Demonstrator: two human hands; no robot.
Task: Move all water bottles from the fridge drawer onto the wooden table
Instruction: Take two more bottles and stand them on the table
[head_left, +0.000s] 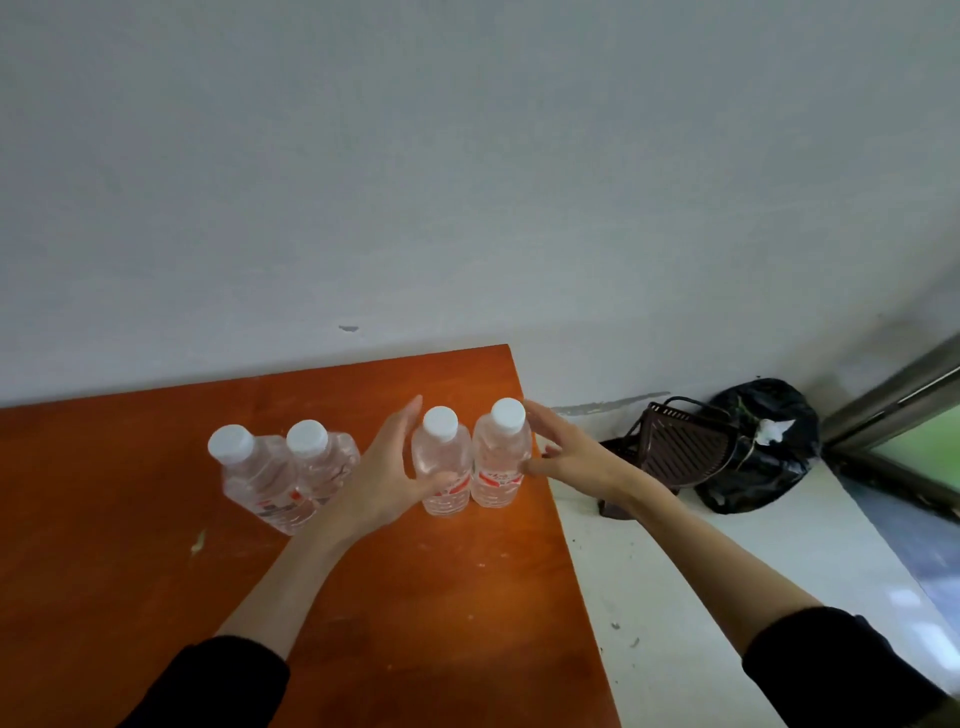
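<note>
Several clear water bottles with white caps and red labels stand on the orange-brown wooden table (156, 571). Two of them, one (260, 483) beside the other (322, 457), are left of my hands. Two more stand side by side between my hands near the table's right edge. My left hand (384, 467) rests against the left bottle (441, 457) with straight fingers and the thumb across its front. My right hand (566, 452) touches the right bottle (501, 452) with spread fingers. The fridge drawer is out of view.
A grey-white wall runs behind the table. Right of the table is a white ledge (675, 597) holding a dark brown basket (680, 452) and a black plastic bag (758, 447). A window frame (904, 405) is at the far right.
</note>
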